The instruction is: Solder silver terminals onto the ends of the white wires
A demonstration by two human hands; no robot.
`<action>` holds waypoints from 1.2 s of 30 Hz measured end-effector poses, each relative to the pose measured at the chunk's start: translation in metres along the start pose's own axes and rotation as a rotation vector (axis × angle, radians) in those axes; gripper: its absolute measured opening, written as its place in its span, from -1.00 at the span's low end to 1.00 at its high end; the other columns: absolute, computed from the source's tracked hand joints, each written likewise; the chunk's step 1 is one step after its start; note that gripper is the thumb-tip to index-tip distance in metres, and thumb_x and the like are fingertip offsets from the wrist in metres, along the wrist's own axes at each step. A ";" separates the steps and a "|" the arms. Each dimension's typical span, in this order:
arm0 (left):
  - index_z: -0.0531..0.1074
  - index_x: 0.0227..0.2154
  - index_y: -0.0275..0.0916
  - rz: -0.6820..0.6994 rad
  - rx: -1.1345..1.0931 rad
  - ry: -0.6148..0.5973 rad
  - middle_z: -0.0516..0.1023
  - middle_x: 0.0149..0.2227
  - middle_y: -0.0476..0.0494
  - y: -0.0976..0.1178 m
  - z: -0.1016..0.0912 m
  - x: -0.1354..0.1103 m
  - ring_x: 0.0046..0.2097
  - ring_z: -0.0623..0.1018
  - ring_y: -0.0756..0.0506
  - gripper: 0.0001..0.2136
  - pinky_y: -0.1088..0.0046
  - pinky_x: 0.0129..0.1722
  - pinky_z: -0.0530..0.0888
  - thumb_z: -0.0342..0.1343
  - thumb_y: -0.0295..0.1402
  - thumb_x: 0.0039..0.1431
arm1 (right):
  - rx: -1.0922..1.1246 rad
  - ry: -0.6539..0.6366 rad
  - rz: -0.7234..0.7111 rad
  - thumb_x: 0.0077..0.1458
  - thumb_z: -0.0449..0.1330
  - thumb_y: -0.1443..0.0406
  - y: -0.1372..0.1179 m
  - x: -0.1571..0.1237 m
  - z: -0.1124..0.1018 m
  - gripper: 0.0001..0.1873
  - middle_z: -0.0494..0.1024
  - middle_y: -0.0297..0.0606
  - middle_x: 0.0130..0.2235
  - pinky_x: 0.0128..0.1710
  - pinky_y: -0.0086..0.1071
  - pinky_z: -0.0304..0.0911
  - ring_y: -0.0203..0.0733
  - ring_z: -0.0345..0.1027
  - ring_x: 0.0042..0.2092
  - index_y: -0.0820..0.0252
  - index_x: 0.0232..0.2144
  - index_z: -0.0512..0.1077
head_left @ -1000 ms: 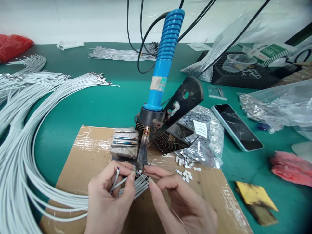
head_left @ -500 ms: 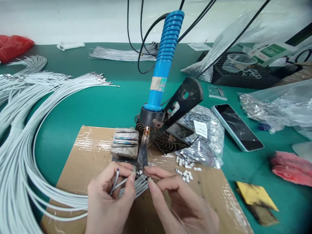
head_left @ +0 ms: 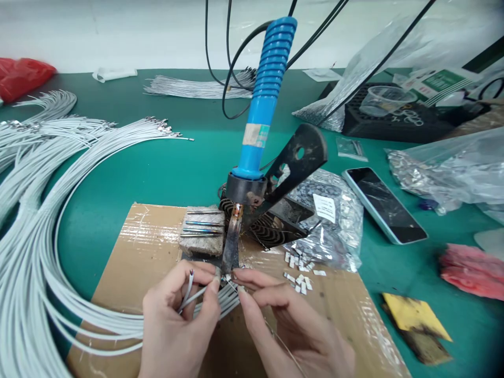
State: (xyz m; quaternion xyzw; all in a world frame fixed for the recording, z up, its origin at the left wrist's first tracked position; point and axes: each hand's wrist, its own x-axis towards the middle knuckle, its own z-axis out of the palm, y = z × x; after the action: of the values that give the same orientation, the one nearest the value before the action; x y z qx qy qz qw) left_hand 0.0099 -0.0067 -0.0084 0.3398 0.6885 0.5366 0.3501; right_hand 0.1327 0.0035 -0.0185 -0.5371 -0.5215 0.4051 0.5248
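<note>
My left hand (head_left: 177,320) is closed around several thin white wires (head_left: 220,302), pinching one up to the tip of the soldering iron (head_left: 232,247). That iron, with its blue ribbed handle (head_left: 265,94), stands tilted in a black metal holder (head_left: 291,163). My right hand (head_left: 295,325) is pinched just right of the tip, holding a thin solder wire (head_left: 281,344) that trails toward me. Both hands rest over a taped cardboard sheet (head_left: 137,247).
A large sweep of white wires (head_left: 47,210) curves across the green table on the left. A grey block with metal pins (head_left: 202,231) sits behind the tip. Small white terminals (head_left: 299,273), a bag of parts (head_left: 334,220), a phone (head_left: 384,205) and plastic bags lie right.
</note>
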 end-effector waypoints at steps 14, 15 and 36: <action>0.52 -0.61 -0.17 -0.023 0.019 0.002 0.61 -0.44 -0.02 0.003 0.001 -0.002 -0.38 0.58 -0.03 -0.89 0.65 -0.66 0.28 0.25 -0.45 -0.04 | 0.030 -0.004 0.037 0.08 0.38 0.40 0.002 -0.002 0.000 -0.82 0.74 -0.25 -0.24 -0.23 -0.50 0.48 -0.17 0.64 -0.21 0.09 -0.52 0.55; 0.52 -0.61 -0.16 -0.022 0.023 0.003 0.61 -0.44 -0.02 0.003 0.001 -0.002 -0.37 0.58 -0.03 -0.89 0.66 -0.66 0.28 0.25 -0.45 -0.04 | 0.029 -0.002 0.028 0.08 0.38 0.40 0.002 -0.001 0.000 -0.83 0.74 -0.25 -0.24 -0.23 -0.50 0.49 -0.17 0.64 -0.22 0.10 -0.52 0.56; 0.53 -0.60 -0.14 0.003 0.010 0.040 0.63 -0.43 -0.03 0.000 0.002 -0.003 -0.32 0.63 -0.07 -0.89 0.66 -0.52 0.48 0.27 -0.44 -0.04 | 0.032 0.007 -0.113 0.08 0.35 0.50 0.005 -0.003 0.004 -0.76 0.73 -0.36 -0.23 -0.14 -0.52 0.47 -0.23 0.64 -0.18 0.03 -0.42 0.58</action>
State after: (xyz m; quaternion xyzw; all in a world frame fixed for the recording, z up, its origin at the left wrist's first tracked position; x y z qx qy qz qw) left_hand 0.0128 -0.0085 -0.0084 0.3317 0.6977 0.5402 0.3338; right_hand 0.1288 0.0017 -0.0241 -0.4998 -0.5427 0.3813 0.5570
